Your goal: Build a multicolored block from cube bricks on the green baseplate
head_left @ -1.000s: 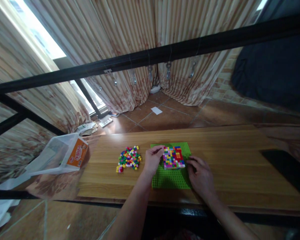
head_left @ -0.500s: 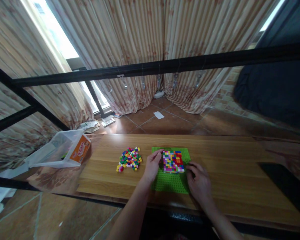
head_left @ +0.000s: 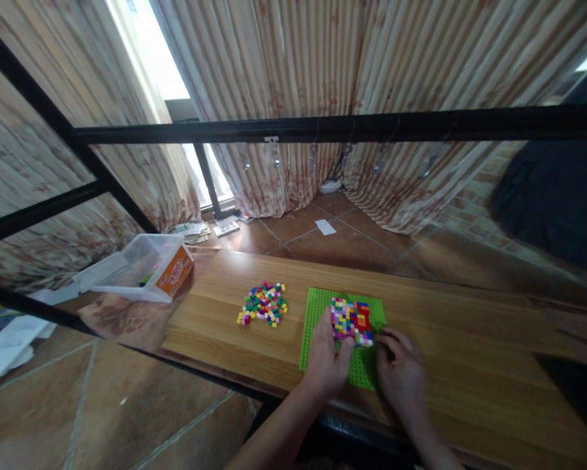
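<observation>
Roughly between left hand (head_left: 326, 362), fingers parted, and right hand (head_left: 401, 371), grip unclear, lies the brick block (head_left: 350, 320).

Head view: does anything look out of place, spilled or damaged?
One thing: a white sheet lies stray on the tiled floor beyond the wooden tabletop. The loose toy bricks lie together in one heap, so they hardly look spilled. No damage is visible.

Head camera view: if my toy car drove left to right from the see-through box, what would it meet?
See-through box → loose colourful bricks → green baseplate → right hand → dark flat thing.
</observation>
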`<state>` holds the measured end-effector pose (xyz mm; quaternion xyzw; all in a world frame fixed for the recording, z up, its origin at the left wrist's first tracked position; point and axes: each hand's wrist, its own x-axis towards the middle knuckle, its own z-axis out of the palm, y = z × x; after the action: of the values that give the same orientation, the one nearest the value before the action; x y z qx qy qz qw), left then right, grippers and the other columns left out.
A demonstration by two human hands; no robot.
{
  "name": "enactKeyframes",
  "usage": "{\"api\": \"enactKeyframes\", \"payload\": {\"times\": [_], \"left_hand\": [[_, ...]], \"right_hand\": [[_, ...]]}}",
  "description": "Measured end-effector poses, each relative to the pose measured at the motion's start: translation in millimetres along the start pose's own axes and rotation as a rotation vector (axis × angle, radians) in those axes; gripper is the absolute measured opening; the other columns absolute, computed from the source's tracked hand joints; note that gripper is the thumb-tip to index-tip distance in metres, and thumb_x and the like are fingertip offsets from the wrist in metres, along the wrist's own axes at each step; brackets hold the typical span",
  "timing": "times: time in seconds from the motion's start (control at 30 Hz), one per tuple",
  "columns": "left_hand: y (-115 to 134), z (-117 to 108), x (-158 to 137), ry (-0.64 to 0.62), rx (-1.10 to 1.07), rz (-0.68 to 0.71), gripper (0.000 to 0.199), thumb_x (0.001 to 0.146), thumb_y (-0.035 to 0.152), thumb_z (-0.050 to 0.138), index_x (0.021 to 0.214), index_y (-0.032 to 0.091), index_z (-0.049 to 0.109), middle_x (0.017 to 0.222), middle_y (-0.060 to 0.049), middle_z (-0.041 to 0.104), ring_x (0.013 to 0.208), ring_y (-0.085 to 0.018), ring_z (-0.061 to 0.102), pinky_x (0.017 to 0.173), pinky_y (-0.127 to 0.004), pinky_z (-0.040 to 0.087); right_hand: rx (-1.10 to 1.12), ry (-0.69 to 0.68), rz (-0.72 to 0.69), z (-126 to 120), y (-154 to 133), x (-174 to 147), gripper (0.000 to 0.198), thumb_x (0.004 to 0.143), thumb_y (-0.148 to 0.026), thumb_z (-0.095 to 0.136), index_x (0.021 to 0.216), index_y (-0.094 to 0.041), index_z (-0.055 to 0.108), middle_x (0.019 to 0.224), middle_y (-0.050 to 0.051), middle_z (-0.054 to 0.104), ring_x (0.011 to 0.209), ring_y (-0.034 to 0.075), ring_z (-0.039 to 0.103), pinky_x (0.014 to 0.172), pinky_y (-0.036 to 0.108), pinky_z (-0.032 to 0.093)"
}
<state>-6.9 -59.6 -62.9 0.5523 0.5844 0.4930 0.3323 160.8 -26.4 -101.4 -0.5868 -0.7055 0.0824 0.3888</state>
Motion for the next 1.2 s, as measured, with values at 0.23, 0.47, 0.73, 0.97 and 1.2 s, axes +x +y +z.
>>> {"api": "enactKeyframes", "payload": {"times": [0.23,0.47,0.73,0.97,1.2], "left_hand": [[13,-34,-23,-0.117,-0.009,-0.089,0.054,0.082,0.026,0.059,0.134,0.022,0.051,0.131,-0.011,0.059,0.120,-0.027,0.054,0.105,-0.041,0.041],[-8,-87,-14,0.243,0.282,-0.179,0.020,0.081,0.021,0.055,0.099,0.020,0.064,0.093,-0.006,0.068,0.086,-0.020,0.063,0.080,-0.034,0.048],[-25,-106,3,0.334,0.792,-0.220,0.016,0.079,0.031,0.064,0.087,0.021,0.056,0.084,-0.005,0.061,0.088,-0.023,0.058,0.074,-0.032,0.043],[-28,-110,13,0.275,0.847,-0.202,0.010,0.088,0.027,0.052,0.081,0.021,0.056,0.079,-0.004,0.062,0.083,-0.021,0.059,0.071,-0.029,0.040],[-22,-118,4,0.279,0.665,-0.114,0.012,0.087,0.022,0.050,0.079,0.021,0.058,0.078,-0.003,0.063,0.078,-0.018,0.061,0.071,-0.028,0.043]], "right_hand": [[-0.015,0.012,-0.034,1,4,-1,0.028,0.086,-0.034,0.045,0.089,-0.018,0.068,0.110,0.012,0.064,0.101,0.026,0.058,0.091,0.045,0.046],[-0.024,0.009,-0.040,0,5,0,0.028,0.086,-0.037,0.046,0.087,-0.020,0.069,0.108,0.011,0.065,0.098,0.027,0.059,0.089,0.045,0.046],[-0.035,0.001,-0.028,-1,3,0,0.030,0.085,-0.036,0.045,0.087,-0.019,0.068,0.107,0.012,0.065,0.098,0.027,0.058,0.089,0.045,0.046],[-0.023,0.001,-0.041,-2,3,0,0.027,0.085,-0.034,0.046,0.088,-0.020,0.069,0.107,0.011,0.065,0.098,0.027,0.058,0.089,0.045,0.046],[-0.012,0.010,-0.028,1,4,0,0.026,0.085,-0.034,0.047,0.087,-0.019,0.069,0.109,0.011,0.064,0.099,0.026,0.058,0.090,0.044,0.046]]}}
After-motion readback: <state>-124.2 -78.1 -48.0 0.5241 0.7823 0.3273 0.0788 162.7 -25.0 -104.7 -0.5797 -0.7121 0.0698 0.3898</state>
